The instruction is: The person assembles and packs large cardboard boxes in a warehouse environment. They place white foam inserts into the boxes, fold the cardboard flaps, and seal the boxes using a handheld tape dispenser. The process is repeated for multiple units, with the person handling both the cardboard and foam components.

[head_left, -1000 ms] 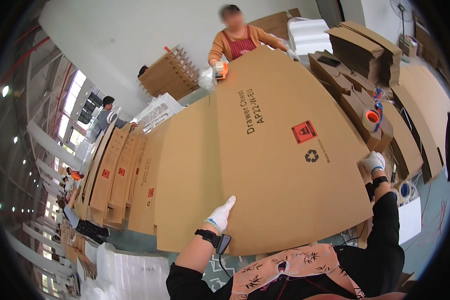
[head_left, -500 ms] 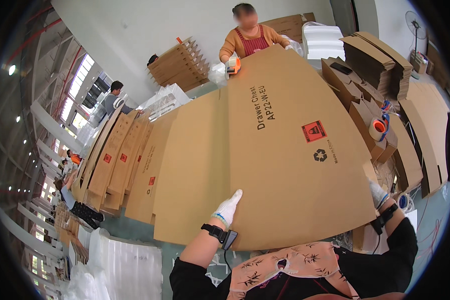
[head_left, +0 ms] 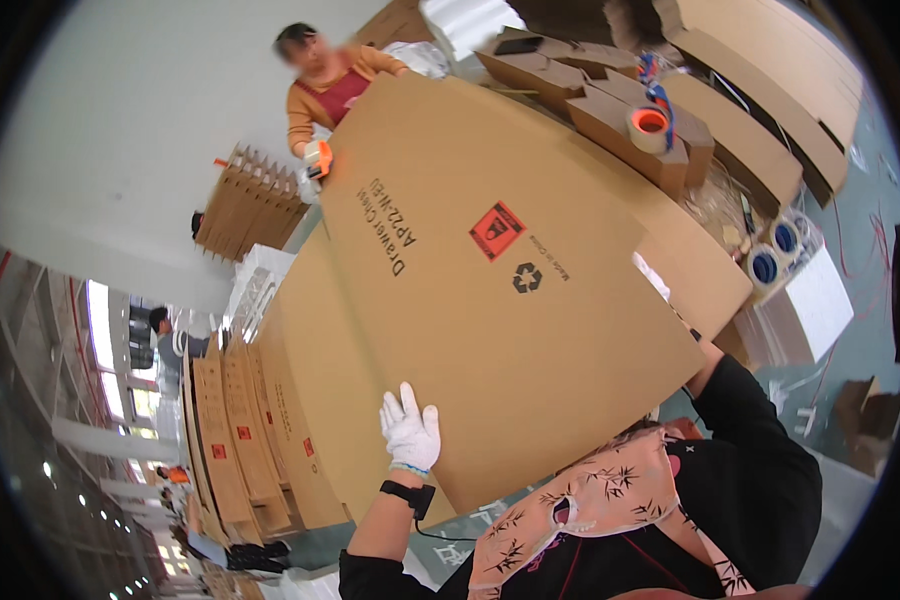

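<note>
A large brown cardboard sheet [head_left: 450, 340], printed with dark lettering and a red label, spreads out before me. My left hand [head_left: 410, 430], in a white glove, lies flat on it with fingers apart, beside the fold line. At the sheet's right edge, my right hand [head_left: 654, 276] shows only as a strip of white glove; the panel hides its fingers. Across from me, a co-worker [head_left: 335, 90] in an orange top and red apron has one gloved hand at an orange tape dispenser [head_left: 317, 160] by the sheet's far corner.
Folded cardboard pieces [head_left: 610, 110] stand at the right, with a phone [head_left: 518, 46] and an orange-cored tape roll [head_left: 650, 128] on them. Blue-cored tape rolls [head_left: 764, 266] sit nearer. Upright cartons [head_left: 235, 430] line the left; white foam [head_left: 260, 280] lies behind them.
My view has swung right and tilted. My left hand has spread its fingers on the sheet. My right hand is now largely covered by the panel's right edge.
</note>
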{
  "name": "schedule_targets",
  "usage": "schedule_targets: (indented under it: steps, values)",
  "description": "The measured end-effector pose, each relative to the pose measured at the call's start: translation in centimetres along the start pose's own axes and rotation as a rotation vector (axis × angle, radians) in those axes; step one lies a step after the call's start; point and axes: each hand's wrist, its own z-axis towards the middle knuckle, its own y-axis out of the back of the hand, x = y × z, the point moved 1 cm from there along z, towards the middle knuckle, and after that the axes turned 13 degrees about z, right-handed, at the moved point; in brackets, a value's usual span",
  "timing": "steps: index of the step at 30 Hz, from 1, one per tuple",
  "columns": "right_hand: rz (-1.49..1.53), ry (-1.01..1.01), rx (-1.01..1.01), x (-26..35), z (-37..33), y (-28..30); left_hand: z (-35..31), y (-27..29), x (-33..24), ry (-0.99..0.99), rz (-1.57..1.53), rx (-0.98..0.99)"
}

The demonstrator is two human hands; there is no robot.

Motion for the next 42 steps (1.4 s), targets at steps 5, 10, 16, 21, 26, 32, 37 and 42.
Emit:
schedule_targets:
  steps: [5, 10, 16, 21, 26, 32, 37, 42]
  values:
    - [0.031, -0.075, 0.102, 0.8, 1.7, -0.2, 2.3, 1.0, -1.3, -0.584, 0.004, -0.178]
    - [-0.105, -0.005, 0.172, 6.4, 5.1, 5.5, 3.2, 1.2, -1.1, -0.613, 0.050, -0.087]
    - [-0.317, 0.032, -0.418, 7.3, 19.1, 12.2, 3.2, 1.6, -1.1, -0.617, 0.066, -0.031]
    - [-0.563, -0.307, -0.388, 5.6, 27.9, 13.3, 3.6, 1.1, -0.8, -0.647, 0.063, -0.055]
    - [-0.522, -0.331, -0.281, 4.5, 28.6, 14.1, 3.7, 1.9, -1.3, -0.625, 0.062, -0.007]
    - [0.413, -0.232, -0.077, 4.8, 18.2, 13.2, 3.2, 1.3, -0.9, -0.633, 0.049, -0.012]
    - [0.898, -0.474, 0.171, 2.7, 16.3, 10.6, 3.2, 1.7, -0.7, -0.641, 0.065, 0.001]
    - [0.562, -0.297, 0.552, 2.0, 20.8, 5.7, 4.0, 1.9, -0.8, -0.634, 0.095, 0.025]
